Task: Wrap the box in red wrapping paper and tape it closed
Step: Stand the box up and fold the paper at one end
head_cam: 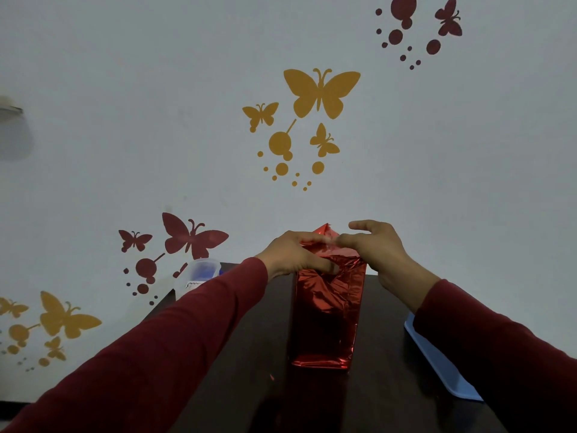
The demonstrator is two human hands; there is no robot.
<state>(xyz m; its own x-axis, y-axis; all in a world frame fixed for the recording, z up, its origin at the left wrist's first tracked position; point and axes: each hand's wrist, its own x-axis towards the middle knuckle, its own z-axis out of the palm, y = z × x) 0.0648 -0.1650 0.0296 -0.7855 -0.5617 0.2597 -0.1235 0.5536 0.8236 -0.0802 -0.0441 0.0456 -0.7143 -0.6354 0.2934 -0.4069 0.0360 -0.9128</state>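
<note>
The box (pixel 324 320), already sheathed in red wrapping paper (pixel 331 295), stands upright on the dark table (pixel 384 354) at about six o'clock from the centre of the view. Both hands work its top end. The left hand (pixel 293 254) holds the upper edge, thumb pressed on the near face and fingers curled over the folded foil. The right hand (pixel 374 245) pinches the flap with thumb and forefinger, the other fingers spread loosely above.

The paper looks like thin metallic foil: light, slick and quick to crease, and probably apt to tear at a sharp corner. A raised point of it sticks up at twelve o'clock from the hands. The box looks stiff enough to press against, and tall enough to tip, so the best hold is likely flat on the top folds.

At three o'clock lies a blue tray (pixel 437 367) near the table's edge; at nine o'clock a clear plastic container (pixel 199 273) (contents unclear). Between them there is open room.
</note>
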